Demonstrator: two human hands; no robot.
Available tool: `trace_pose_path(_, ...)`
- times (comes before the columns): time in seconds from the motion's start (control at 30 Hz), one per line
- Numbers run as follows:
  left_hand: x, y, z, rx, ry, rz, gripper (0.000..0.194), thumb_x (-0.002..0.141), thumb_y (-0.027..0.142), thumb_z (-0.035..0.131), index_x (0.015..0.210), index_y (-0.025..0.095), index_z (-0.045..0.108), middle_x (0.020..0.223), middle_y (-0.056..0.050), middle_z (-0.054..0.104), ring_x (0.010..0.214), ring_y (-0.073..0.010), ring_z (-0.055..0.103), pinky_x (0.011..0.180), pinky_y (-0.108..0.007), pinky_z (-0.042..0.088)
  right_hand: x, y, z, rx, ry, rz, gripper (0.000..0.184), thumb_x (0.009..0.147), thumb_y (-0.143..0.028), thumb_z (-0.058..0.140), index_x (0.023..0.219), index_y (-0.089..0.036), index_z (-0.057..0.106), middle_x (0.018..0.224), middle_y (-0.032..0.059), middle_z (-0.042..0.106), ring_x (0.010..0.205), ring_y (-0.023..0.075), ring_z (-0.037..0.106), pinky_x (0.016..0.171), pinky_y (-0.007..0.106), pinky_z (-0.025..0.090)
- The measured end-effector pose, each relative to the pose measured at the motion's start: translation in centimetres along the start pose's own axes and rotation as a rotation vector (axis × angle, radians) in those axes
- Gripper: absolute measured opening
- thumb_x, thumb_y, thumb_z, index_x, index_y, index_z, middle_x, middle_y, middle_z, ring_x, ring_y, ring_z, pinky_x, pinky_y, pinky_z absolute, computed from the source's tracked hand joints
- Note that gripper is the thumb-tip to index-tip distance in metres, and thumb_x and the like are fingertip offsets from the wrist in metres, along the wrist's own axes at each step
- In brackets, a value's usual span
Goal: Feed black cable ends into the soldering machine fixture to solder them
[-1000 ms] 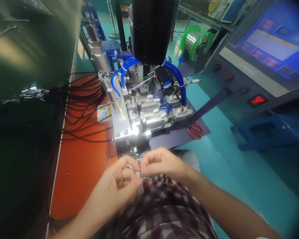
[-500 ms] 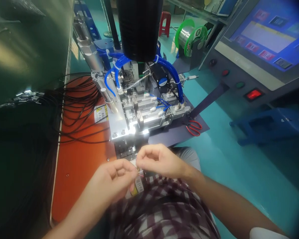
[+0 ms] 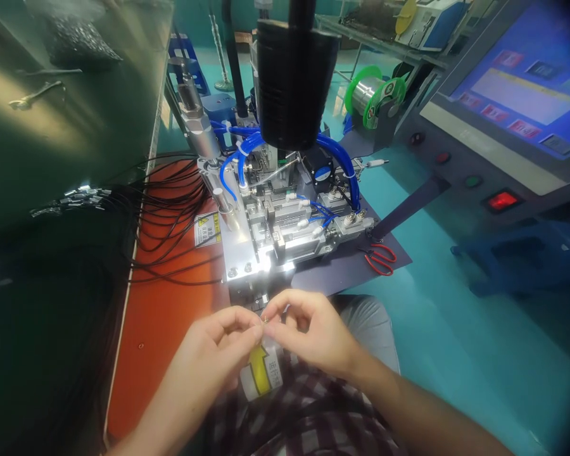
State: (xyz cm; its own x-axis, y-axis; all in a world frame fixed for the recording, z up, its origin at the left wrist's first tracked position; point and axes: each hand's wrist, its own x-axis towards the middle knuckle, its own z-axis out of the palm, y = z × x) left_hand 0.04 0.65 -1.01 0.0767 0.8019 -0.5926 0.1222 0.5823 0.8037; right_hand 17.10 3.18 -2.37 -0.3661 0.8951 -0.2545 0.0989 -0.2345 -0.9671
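In front of my body, both hands meet at the fingertips, below the machine's front edge. My left hand (image 3: 218,348) is closed in a pinch on a thin wire, mostly hidden by the fingers. Thumb and forefinger of my right hand (image 3: 308,326) are pinched together at the same spot, on a tiny brass-coloured metal part (image 3: 265,321) whose exact kind I cannot make out. Just beyond the hands stands the metal machine (image 3: 285,234) with slides, cylinders and blue air tubes. Under the fingers shows a label with a yellow arrow (image 3: 260,370).
Black cables (image 3: 171,234) with bright metal ends run across the orange plate (image 3: 166,354) at left. Red-handled cutters (image 3: 380,259) lie on the dark base. A green wire spool (image 3: 368,95), a control screen (image 3: 527,88) and a black overhead cylinder (image 3: 297,88) stand around.
The view has shifted, so the machine sits lower and further right. My right fingertips have come down to meet my left ones, and more of the yellow arrow label shows.
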Motion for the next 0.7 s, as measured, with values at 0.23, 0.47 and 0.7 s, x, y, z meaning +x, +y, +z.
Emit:
trace_pose_path(0.23,0.0,-0.1,-0.1,-0.046,0.003,-0.049,0.039,0.073,0.057,0.070,0.074,0.018,0.063,0.048,0.011,0.026,0.044,-0.0056,0.018,0.041,-0.019,0.019,0.5,-0.2,0.4,0.225,-0.042,0.160,0.024,0.073,-0.036,0.073,0.072,-0.017,0.058,0.050,-0.0086,0.044,0.042,0.0056,0.032,0.040,0.020,0.022)
trace_pose_path(0.47,-0.3,-0.2,0.1,0.166,0.198,0.311,0.022,0.078,0.043,0.068,0.074,0.021,0.067,0.071,-0.001,0.062,0.060,-0.0144,0.054,0.053,-0.023,0.042,-0.4,0.7,1.9,0.116,0.103,0.092,0.021,0.085,-0.037,0.061,0.075,-0.019,0.054,0.051,-0.0080,0.043,0.045,0.0079,0.037,0.043,0.021,0.028)
trace_pose_path(0.7,1.0,0.2,-0.4,0.052,0.125,0.120,0.030,0.075,0.048,0.070,0.073,0.018,0.066,0.055,0.003,0.053,0.049,-0.0117,0.044,0.046,-0.021,0.035,0.6,1.1,1.2,0.216,0.060,0.114,0.030,0.086,-0.045,0.058,0.076,-0.018,0.054,0.062,-0.0042,0.054,0.043,0.0062,0.038,0.044,0.022,0.031)
